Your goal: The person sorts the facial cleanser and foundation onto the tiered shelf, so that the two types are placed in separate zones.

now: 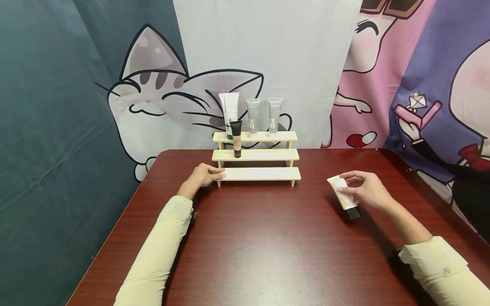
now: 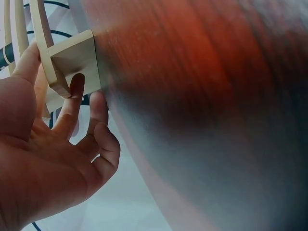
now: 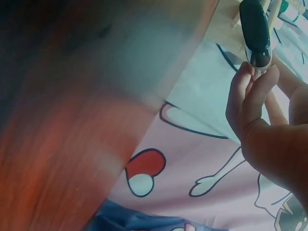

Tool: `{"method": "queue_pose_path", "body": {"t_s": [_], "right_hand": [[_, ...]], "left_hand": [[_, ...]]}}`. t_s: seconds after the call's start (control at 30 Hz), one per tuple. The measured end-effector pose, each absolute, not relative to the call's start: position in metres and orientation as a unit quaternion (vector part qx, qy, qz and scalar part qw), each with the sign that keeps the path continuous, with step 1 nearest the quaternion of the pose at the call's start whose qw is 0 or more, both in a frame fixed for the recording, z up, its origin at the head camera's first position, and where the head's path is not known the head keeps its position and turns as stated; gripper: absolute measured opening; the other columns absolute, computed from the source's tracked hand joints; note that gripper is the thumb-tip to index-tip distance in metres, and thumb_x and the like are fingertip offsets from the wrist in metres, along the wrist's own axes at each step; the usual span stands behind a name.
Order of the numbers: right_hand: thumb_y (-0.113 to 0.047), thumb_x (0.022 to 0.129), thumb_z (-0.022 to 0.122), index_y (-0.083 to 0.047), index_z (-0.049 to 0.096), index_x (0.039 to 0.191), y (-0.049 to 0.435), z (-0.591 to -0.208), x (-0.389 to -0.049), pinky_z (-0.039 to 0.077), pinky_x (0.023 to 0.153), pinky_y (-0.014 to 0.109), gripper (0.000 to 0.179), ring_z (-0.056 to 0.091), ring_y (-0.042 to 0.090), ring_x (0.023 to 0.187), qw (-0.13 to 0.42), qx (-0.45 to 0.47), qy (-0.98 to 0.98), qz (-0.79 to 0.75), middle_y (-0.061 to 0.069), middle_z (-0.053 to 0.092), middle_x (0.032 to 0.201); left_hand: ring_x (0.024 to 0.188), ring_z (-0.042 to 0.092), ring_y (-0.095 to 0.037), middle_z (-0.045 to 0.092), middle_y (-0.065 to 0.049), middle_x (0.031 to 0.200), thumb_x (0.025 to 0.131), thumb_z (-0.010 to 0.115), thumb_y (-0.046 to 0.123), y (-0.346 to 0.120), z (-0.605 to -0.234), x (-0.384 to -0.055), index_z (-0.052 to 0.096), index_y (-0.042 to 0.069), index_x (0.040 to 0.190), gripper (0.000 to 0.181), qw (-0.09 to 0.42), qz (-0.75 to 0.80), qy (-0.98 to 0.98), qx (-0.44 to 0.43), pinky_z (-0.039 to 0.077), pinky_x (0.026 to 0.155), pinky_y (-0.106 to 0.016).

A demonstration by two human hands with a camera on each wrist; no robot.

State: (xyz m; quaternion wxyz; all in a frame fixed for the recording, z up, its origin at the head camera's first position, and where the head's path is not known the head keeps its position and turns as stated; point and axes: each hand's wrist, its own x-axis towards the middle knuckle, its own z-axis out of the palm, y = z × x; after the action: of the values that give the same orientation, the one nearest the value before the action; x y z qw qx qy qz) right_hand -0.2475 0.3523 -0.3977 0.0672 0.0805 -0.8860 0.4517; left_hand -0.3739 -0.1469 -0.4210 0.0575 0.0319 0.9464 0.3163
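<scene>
On the table stands a three-step wooden display rack (image 1: 264,174). My left hand (image 1: 203,175) pinches the left end of its lowest step; in the left wrist view the thumb lies on top and a finger reaches under the board (image 2: 52,72). To the right of the rack, my right hand (image 1: 368,190) holds a white squeeze tube (image 1: 343,193) between thumb and fingers. It tilts, with its black cap (image 1: 353,212) pointing down and toward me, low over the table. The right wrist view shows the cap (image 3: 255,29) end-on, and most of the tube's body is hidden there.
On the top step stand a taller white tube (image 1: 230,108) and two grey tubes (image 1: 253,117). A small beige tube with a black top (image 1: 237,140) stands on the middle step. The dark red table (image 1: 268,238) runs back to a cartoon-print curtain (image 1: 306,55).
</scene>
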Motion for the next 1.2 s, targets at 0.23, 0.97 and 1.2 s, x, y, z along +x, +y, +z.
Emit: {"method": "queue_pose_path", "body": {"t_s": [0.23,0.97,1.2], "right_hand": [[-0.007,0.083,0.083,0.010,0.064,0.121,0.336,-0.393,-0.251,0.053,0.044,0.032,0.046,0.059,0.013,0.051,0.087,0.071,-0.878,0.465,0.025,0.070,0.095],[0.005,0.085,0.077,0.013,0.064,0.122,0.269,-0.355,-0.251,0.054,0.047,0.025,0.040,0.060,0.006,0.052,0.183,0.071,-0.832,0.518,0.033,0.066,0.099],[0.006,0.084,0.077,0.011,0.064,0.124,0.263,-0.366,-0.272,0.056,0.049,0.026,0.042,0.064,0.012,0.056,0.206,0.081,-0.796,0.563,0.024,0.070,0.096]], "left_hand": [[0.137,0.046,-0.034,0.055,-0.014,0.144,0.089,0.077,0.044,-0.147,-0.421,-0.373,0.075,0.031,0.122,0.036,0.055,0.315,0.947,0.035,0.039,0.111,-0.044],[0.136,0.047,-0.035,0.057,-0.013,0.143,0.088,0.078,0.044,-0.147,-0.421,-0.370,0.075,0.031,0.121,0.036,0.052,0.321,0.945,0.031,0.038,0.111,-0.044],[0.136,0.047,-0.034,0.055,-0.015,0.144,0.088,0.077,0.045,-0.145,-0.418,-0.370,0.075,0.031,0.122,0.036,0.055,0.317,0.946,0.028,0.039,0.111,-0.044]]}}
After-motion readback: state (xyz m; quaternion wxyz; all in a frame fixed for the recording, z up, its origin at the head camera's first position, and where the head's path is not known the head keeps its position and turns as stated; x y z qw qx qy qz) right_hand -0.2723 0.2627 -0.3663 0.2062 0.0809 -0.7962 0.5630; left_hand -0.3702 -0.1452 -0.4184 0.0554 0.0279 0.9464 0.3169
